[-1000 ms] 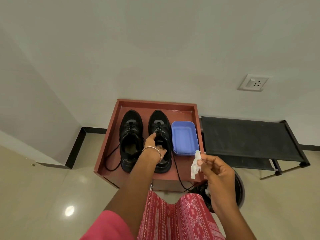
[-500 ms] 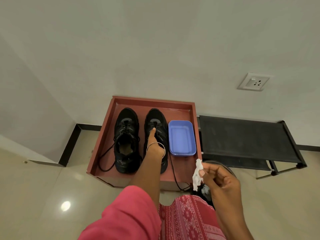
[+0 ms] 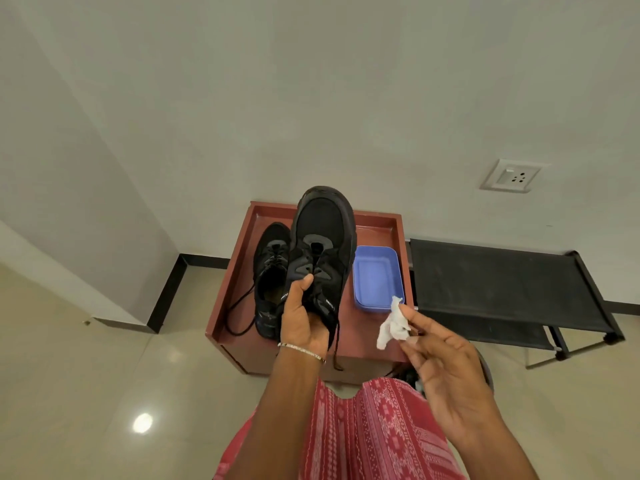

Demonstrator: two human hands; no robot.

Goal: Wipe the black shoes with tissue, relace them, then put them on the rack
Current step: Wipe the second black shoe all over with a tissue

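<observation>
Head camera, looking down: the largest thing on my feed is the black rack [image 3: 502, 282], standing on the right against the far wall, its fabric shelves bare. Just left of it sits a red-brown cabinet [image 3: 377, 337] with a raised rim round its top. One black shoe [image 3: 272, 268] rests on the left half of that top, toe toward the wall, its loose lace [image 3: 239, 306] looping out to the left. The other black shoe [image 3: 322, 237] is up in the air above the cabinet, toe pointing far, and it hides part of the resting shoe and the cabinet's far rim. Each shoe has a small white label at the collar; I cannot read the lettering on either. A blue tray [image 3: 377, 275] lies on the right half of the cabinet top.

Near the bottom of the view is the person's red patterned garment [image 3: 374, 427], and a dark round bin [image 3: 407, 375] is mostly hidden behind the right forearm.

The left hand [image 3: 304, 323] grips the raised shoe at its heel end, palm under it and thumb pressed up on the side by the laces; a lace end [image 3: 336, 344] dangles past the wrist. The right hand [image 3: 446, 368] hovers near the tray's near edge, pinching a crumpled white tissue [image 3: 393, 323] between thumb and forefinger, the other fingers loosely spread. The tissue is apart from both shoes.

A white wall socket [image 3: 510, 175] sits above the rack, and a thin bracelet [image 3: 301, 348] circles the left wrist.
</observation>
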